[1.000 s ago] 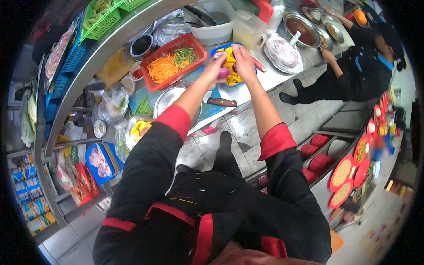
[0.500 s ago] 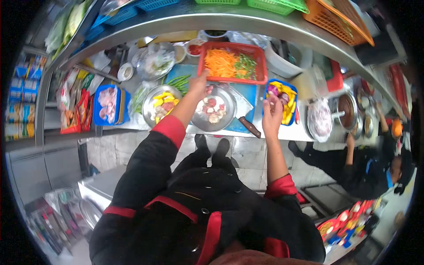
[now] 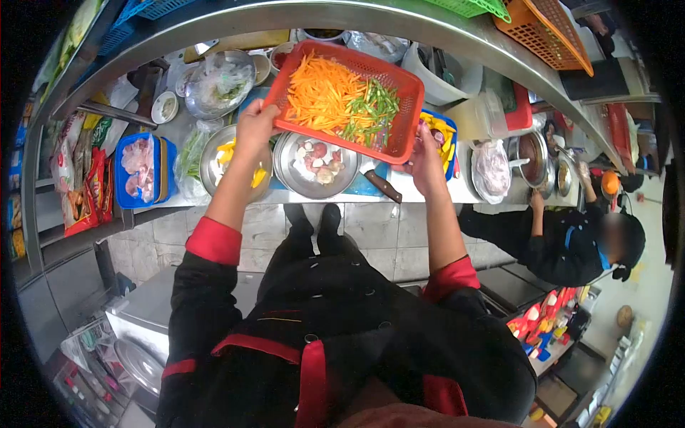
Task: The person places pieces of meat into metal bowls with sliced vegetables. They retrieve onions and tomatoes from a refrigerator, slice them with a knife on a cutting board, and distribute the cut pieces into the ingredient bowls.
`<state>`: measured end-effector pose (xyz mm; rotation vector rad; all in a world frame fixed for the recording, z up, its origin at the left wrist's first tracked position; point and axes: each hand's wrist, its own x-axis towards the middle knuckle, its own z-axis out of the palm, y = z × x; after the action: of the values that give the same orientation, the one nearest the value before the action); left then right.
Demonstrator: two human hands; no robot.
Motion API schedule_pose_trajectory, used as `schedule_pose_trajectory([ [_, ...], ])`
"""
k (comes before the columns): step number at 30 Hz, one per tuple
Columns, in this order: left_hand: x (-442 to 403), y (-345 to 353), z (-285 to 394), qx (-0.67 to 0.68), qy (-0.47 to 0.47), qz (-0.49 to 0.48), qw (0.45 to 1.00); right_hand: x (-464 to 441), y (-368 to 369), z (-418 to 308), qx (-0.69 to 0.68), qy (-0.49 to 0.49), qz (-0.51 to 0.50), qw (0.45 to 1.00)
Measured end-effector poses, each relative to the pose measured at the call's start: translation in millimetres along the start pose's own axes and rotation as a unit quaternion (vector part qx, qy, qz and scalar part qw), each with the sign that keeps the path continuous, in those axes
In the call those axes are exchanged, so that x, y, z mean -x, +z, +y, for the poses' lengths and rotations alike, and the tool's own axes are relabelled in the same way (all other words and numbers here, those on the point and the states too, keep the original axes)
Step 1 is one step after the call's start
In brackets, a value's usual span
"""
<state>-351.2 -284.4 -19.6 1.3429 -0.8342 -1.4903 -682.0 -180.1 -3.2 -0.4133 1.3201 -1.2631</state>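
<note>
My left hand (image 3: 255,128) grips the left end of a red basket (image 3: 291,123) that holds orange shreds (image 3: 321,93) and sliced green pieces (image 3: 374,114). At the basket's right end, my right hand (image 3: 427,160) is closed on its edge. The basket is tilted, lifted over the counter. Below it stand a metal bowl (image 3: 289,182) with garlic and small reddish pieces, and a knife (image 3: 383,185) with a brown handle. A blue container (image 3: 449,171) with yellow pieces is partly hidden behind my right hand. Another metal bowl (image 3: 207,171) with yellow pieces lies behind my left forearm.
A blue tray (image 3: 132,198) of pale meat stands at the left. To the right are a bagged item on a plate (image 3: 490,171) and a pot of brown sauce (image 3: 531,157). A co-worker (image 3: 567,246) stands at the right. A metal shelf (image 3: 285,16) crosses above.
Both hands now hold the red basket, which has been raised and tilted toward me. Earlier my hands were over the blue container, then apart. The camera view has also turned.
</note>
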Motion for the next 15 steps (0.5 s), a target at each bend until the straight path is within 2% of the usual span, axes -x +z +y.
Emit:
schedule_pose_trajectory([
  [2,3,13,21,-0.022,0.009,-0.022,0.999,-2,3,-8,0.003,-0.062,-0.099,0.993],
  [3,3,23,26,-0.046,0.020,-0.038,0.998,-4,-4,-18,0.084,-0.052,-0.063,0.993],
  [5,-6,44,31,-0.047,0.067,-0.041,0.996,-11,-15,-28,0.060,-0.121,-0.041,0.990],
  [6,-16,44,25,-0.099,0.133,-0.058,0.984,-4,-14,-38,0.066,-0.105,-0.053,0.991],
  [7,-24,48,16,-0.085,0.154,-0.053,0.983,2,-11,-42,0.059,-0.095,-0.036,0.993],
  [9,-1,51,37,-0.166,0.167,-0.035,0.971,11,-14,-37,0.063,-0.117,-0.067,0.989],
  [10,-8,42,22,-0.155,0.199,-0.043,0.967,12,-21,-31,0.029,-0.070,-0.092,0.993],
  [12,5,17,18,-0.164,0.151,-0.064,0.973,29,-3,-20,0.039,-0.068,-0.091,0.993],
  [13,9,3,14,-0.166,0.155,-0.055,0.972,29,-1,-9,0.067,-0.079,-0.099,0.990],
  [15,21,-36,2,-0.124,0.106,-0.079,0.984,18,3,23,0.119,-0.075,-0.103,0.985],
])
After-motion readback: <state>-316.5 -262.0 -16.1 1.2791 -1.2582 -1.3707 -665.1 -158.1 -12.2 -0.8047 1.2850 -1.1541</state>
